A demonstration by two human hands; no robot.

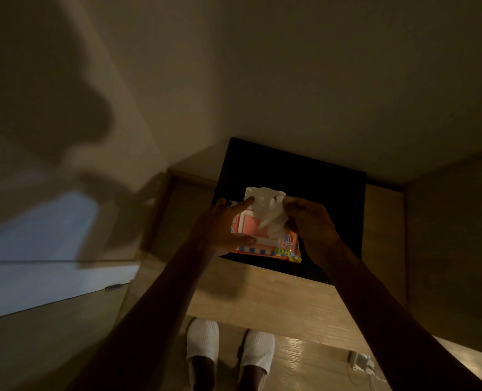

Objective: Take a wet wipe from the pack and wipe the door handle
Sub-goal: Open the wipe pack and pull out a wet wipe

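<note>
A pink and orange wet wipe pack (258, 244) lies on a black square surface (290, 165) with its white flap lid (255, 193) lifted. My left hand (222, 227) rests on the pack's left side, index finger against the flap. My right hand (310, 221) pinches a crumpled white wet wipe (270, 215) that stands partly out of the pack's opening. No door handle is in view.
The black surface stands on a light wooden floor (262, 294) against a beige wall (290, 80). My feet in white slippers (203, 342) are below. A white door or panel (36, 277) is at the left, and a white cable with plug (361, 362) lies at the lower right.
</note>
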